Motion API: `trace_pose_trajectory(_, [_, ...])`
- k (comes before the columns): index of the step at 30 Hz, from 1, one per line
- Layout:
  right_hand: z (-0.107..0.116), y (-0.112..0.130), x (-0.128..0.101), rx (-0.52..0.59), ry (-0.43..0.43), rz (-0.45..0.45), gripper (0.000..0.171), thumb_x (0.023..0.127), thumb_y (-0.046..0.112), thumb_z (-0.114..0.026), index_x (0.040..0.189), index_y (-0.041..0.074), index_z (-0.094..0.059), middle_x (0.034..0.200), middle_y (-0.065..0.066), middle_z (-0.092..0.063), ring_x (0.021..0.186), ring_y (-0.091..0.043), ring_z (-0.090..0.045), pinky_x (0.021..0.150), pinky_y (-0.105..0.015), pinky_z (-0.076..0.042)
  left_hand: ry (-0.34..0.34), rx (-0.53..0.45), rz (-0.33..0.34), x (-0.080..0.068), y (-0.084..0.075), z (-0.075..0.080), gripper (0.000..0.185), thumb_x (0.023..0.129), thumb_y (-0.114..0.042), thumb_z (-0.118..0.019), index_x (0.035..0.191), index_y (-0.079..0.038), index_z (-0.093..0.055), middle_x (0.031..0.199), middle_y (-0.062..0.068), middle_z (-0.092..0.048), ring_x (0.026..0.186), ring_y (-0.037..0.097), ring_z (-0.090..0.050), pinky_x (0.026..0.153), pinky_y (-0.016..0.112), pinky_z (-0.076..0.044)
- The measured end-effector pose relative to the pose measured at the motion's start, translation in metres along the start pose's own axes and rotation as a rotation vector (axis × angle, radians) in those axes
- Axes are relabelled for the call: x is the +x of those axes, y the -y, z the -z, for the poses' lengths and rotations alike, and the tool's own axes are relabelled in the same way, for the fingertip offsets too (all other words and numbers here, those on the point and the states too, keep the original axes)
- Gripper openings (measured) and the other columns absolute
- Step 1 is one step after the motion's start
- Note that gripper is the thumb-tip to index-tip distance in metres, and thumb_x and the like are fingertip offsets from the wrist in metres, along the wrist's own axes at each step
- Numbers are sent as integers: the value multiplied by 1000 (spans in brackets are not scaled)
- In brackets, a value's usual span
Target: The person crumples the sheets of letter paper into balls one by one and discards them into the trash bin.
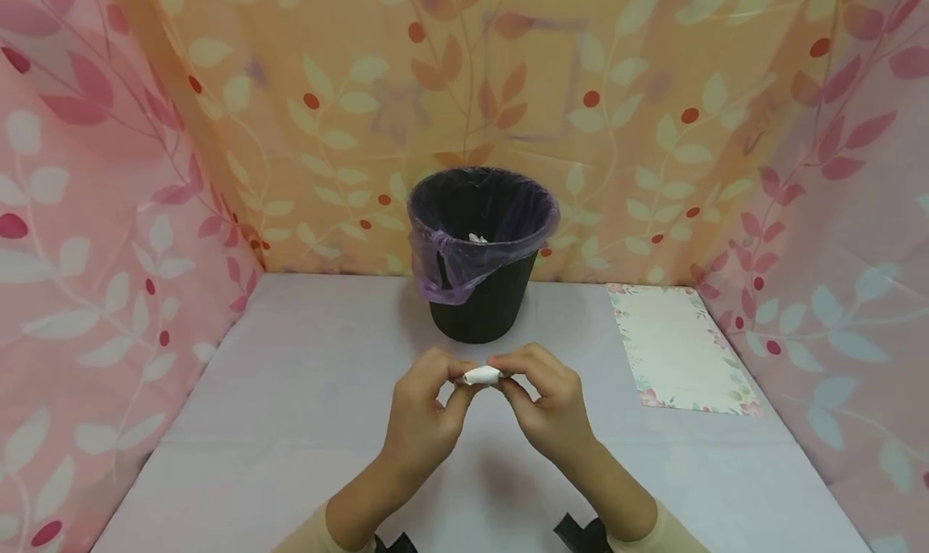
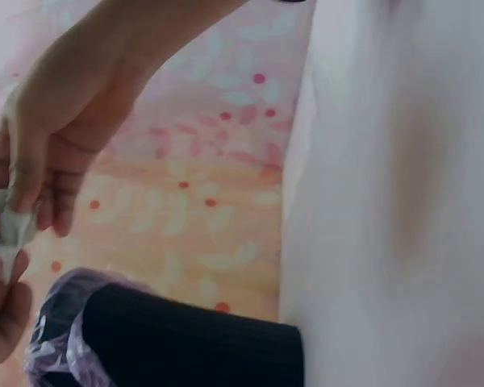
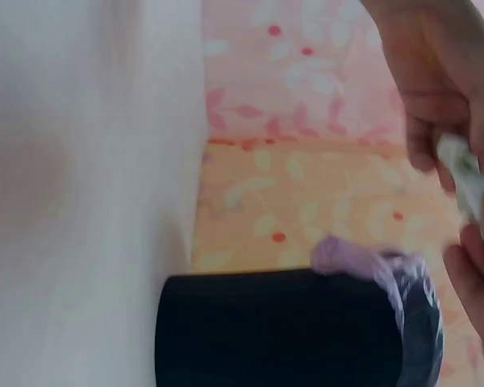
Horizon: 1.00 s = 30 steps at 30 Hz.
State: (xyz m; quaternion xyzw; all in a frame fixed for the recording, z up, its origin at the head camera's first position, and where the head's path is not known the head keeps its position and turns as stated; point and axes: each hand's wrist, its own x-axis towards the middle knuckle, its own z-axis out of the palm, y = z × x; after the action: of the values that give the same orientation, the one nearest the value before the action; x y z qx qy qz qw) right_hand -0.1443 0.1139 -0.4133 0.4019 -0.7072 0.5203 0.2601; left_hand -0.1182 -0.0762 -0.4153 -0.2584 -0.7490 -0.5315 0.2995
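Both hands meet in front of the bin in the head view, above the table. Between them is a small white crumpled piece (image 1: 482, 375) that looks like paper, also visible in the left wrist view as a folded white piece (image 2: 14, 230). My left hand (image 1: 424, 412) pinches its left end between thumb and fingers. The right hand (image 1: 547, 404) pinches the other end the same way. Beyond the hands stands a black waste bin (image 1: 482, 307), lined with a translucent purple bag (image 1: 464, 267). A white scrap (image 1: 476, 238) shows inside the bin.
A white sheet with a floral border (image 1: 678, 343) lies flat at the table's right side. Patterned cloth (image 1: 327, 134) hangs behind and on both sides of the pale table (image 1: 290, 376).
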Motion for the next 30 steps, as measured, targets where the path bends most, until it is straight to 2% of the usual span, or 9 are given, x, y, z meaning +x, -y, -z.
trace_pose_trajectory(2, [3, -1, 1, 109, 55, -111, 34, 84, -12, -76, 114, 4, -74, 105, -8, -71, 95, -17, -67, 80, -24, -59, 58, -107, 109, 4, 0, 4, 19, 86, -6, -82, 94, -13, -67, 90, -1, -66, 80, 13, -66, 69, 26, -57])
trace_pose_trajectory(5, [9, -1, 1, 224, 141, -254, 34, 88, -10, -73, 118, 5, -70, 113, -9, -69, 102, -18, -65, 85, -28, -60, 152, -319, 338, 10, 2, 12, 20, 87, -7, -81, 100, -14, -67, 93, 4, -67, 78, 17, -65, 69, 28, -59])
trace_pose_trajectory(6, [11, -1, 1, 224, 159, -271, 33, 88, -9, -73, 117, 5, -70, 113, -8, -69, 103, -18, -65, 85, -28, -60, 175, -368, 393, 10, 2, 13, 22, 87, -7, -80, 103, -14, -67, 95, 6, -66, 79, 19, -65, 70, 29, -59])
trace_pose_trajectory(8, [12, 0, 1, 157, 168, -244, 31, 87, -6, -76, 114, 7, -71, 111, -6, -70, 100, -17, -66, 83, -28, -60, 199, -394, 436, 10, 4, 14, 25, 88, -9, -80, 108, -14, -67, 98, 8, -66, 82, 21, -65, 72, 31, -60])
trace_pose_trajectory(12, [8, 3, -1, 17, 86, -190, 26, 83, -4, -82, 104, 10, -74, 102, -3, -74, 93, -16, -68, 77, -24, -58, 158, -305, 360, 6, 7, 9, 26, 86, -14, -83, 108, -16, -69, 103, 2, -70, 86, 19, -71, 75, 34, -62])
trace_pose_trajectory(19, [-14, 4, -6, -131, -88, -153, 26, 81, -9, -80, 101, 7, -74, 93, -3, -71, 88, -17, -68, 78, -17, -55, -96, -67, 124, -5, 6, -8, 22, 80, -7, -87, 88, -11, -67, 91, 0, -71, 78, 13, -71, 69, 23, -60])
trace_pose_trajectory(23, [-16, 3, -7, -208, -128, -98, 26, 82, -10, -78, 102, 6, -74, 92, -1, -71, 86, -17, -69, 77, -18, -55, -170, -47, 30, -8, 4, -16, 19, 82, 0, -84, 90, -6, -67, 90, 4, -69, 83, 16, -69, 73, 23, -60])
trace_pose_trajectory(26, [-4, 2, -1, -206, -75, -100, 24, 84, -6, -79, 104, 7, -75, 92, 1, -71, 85, -14, -68, 74, -19, -55, -83, -99, 43, -5, 2, -14, 23, 84, -1, -82, 102, -6, -68, 100, 3, -69, 93, 17, -70, 79, 27, -61])
trace_pose_trajectory(30, [22, 0, 7, -96, 72, -194, 23, 88, -3, -77, 108, 9, -75, 104, -1, -75, 97, -16, -71, 84, -23, -58, 236, -226, 168, 4, -1, 4, 39, 89, -1, -77, 124, -13, -67, 124, 0, -67, 113, 17, -69, 93, 30, -58])
